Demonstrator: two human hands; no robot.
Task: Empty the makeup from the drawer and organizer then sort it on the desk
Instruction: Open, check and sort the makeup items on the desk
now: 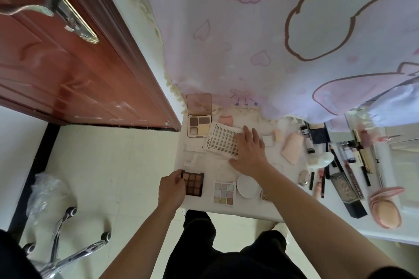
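two hands sorting makeup on a white tabletop

view from above, looking down past two bare forearms. clock positions are read across the picture, with 12 at the top.

just below the centre lies a white tabletop [204, 205] spread with makeup. the left hand [172, 186], at about 7 o'clock, has its fingers curled round the left edge of a dark square eyeshadow palette with nine brown and tan pans [194, 183], which lies flat near the front-left corner. the right hand [249, 149], close to the centre, lies flat with straight, spread fingers on a white card printed with rows of small dark shapes [221, 141]; it grips nothing. the two hands are apart.

towards 12 o'clock from the card stands an open four-pan palette with a rosy lid raised [199, 120]. just to the 3 o'clock side of the dark palette sits a pale pastel nine-pan palette [224, 191], then a round white puff [248, 186], partly under the right forearm.

further towards 3 o'clock are a peach wedge sponge [292, 148], a crowded group of pencils, tubes and sticks [340, 161], a dark rectangular bottle [347, 192] and an open pink round compact [385, 206].

a pale cloth printed with pink roses and hearts [249, 29] hangs behind the tabletop. a red-brown wooden door [68, 63] fills the 10 o'clock area, and a chrome chair base with castors [68, 251] stands on the floor at 8 o'clock.
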